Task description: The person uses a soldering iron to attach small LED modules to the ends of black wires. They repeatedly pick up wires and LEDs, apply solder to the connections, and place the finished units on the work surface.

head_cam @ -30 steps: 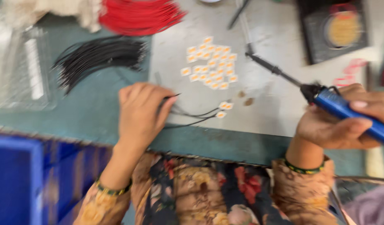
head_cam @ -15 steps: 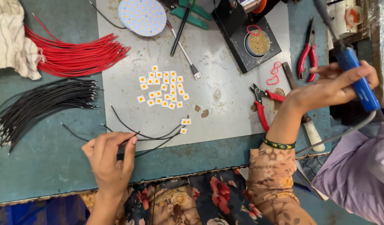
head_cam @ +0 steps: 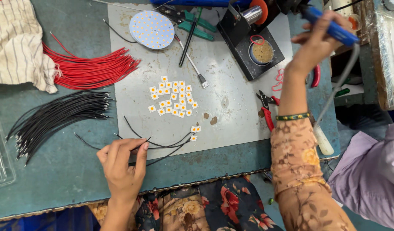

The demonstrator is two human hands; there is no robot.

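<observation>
Left hand [head_cam: 122,164], at the near bench [head_cam: 56,171] edge, pinches thin black wires [head_cam: 163,145] that run to small LED chips [head_cam: 195,130] on the grey mat [head_cam: 231,111]. Right hand [head_cam: 316,36] (raised, far right) grips a blue-handled soldering iron [head_cam: 333,28] beside the iron stand [head_cam: 252,42].

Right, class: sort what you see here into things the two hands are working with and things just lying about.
In use:
left hand on black wires
small square chips at the wire ends
right hand holding blue-handled soldering iron

Lying about:
red wire bundle
black wire bundle
round LED disc
striped cloth
red-handled cutters
</observation>
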